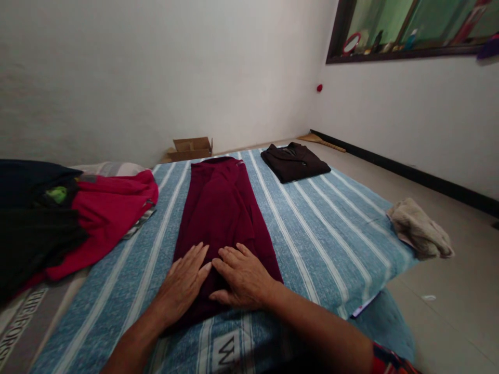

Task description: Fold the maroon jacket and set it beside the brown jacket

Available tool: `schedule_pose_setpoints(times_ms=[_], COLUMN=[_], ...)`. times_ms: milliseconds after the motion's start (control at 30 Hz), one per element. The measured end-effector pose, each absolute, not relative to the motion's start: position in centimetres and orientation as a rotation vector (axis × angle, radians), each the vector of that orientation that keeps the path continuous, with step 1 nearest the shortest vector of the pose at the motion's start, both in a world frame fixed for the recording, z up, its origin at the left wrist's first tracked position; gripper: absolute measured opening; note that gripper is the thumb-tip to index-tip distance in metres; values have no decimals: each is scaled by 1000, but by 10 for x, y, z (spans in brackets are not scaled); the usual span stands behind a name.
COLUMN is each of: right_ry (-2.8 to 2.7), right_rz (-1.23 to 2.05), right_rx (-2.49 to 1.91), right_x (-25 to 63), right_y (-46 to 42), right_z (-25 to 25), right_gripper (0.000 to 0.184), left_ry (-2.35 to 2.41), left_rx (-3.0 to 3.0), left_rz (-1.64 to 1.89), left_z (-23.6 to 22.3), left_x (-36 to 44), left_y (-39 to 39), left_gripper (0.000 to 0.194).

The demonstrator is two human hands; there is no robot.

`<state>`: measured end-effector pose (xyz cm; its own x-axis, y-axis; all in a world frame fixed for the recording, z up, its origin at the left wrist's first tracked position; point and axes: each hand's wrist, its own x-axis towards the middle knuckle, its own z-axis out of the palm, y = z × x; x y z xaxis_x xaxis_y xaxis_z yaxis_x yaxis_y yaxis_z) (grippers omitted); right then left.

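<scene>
A maroon garment, folded lengthwise into a long strip, lies flat on the blue striped bedspread. My left hand rests on its near left part, palm down with fingers stretched out. Beside it, my right hand also lies flat on the cloth, fingers extended and thumb apart. The two hands are close together near the garment's lower end, and neither grips anything. Farther off to the right sits a dark brown shirt, folded into a neat flat block.
Piled at the left are a bright pink garment and dark clothes. A beige cloth hangs over the right edge. Past the far edge stands an open cardboard box by the wall. A window is at upper right.
</scene>
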<state>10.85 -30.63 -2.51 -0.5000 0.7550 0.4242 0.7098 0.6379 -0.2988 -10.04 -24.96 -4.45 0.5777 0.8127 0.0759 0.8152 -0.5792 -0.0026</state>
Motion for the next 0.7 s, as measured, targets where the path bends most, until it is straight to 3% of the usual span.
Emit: schedule_pose_setpoints(times_ms=[700], right_ry=[-2222], right_rz=[115], right_rx=[-1310], right_x=[89], right_y=[-311], right_z=[-20], right_gripper=[64], left_ry=[-1362], left_rx=[-2743], left_rz=[-96], left_z=[-36], left_x=[-93], left_y=[-257], left_gripper=[45])
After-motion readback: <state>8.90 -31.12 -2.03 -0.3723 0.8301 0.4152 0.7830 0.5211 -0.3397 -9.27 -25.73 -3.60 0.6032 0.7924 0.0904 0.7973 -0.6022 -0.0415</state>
